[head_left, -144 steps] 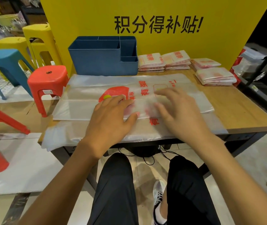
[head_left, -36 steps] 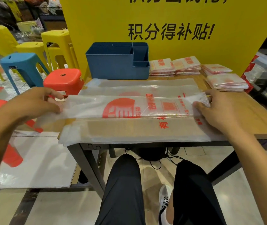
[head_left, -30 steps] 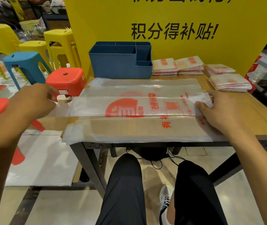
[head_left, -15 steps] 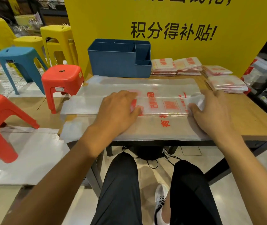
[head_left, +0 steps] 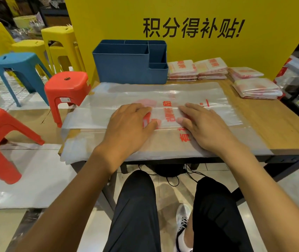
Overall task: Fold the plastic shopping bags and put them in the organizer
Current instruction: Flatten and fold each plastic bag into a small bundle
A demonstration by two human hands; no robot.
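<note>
- Both hands are flat on the plastic bag [head_left: 163, 113], which is spread lengthwise across the wooden counter [head_left: 276, 128]. It's folded into a long strip, with more clear plastic lying under and around it.
- Left hand [head_left: 127, 128] has its fingers straight and close together, pressing down near the red logo. Right hand [head_left: 203, 126] is the same deal: fingers loosely spread, palm down, nothing pinched or gripped.
- The blue organizer [head_left: 127, 70] sits at the back of the counter against the yellow board, and from here its compartments look empty. Stacks of already folded bags [head_left: 197, 69] are lined up just beside it on the right.
- What could go wrong, I reckon: this film is slippery and springy, so once the hands lift, the fold could pop back open or slide off line.
- Trapped air under the layers could puff the strip up and make the next crease crooked.
- The left end of the plastic hangs off the counter edge, so a careless tug might drag the whole thing toward the floor.
</note>
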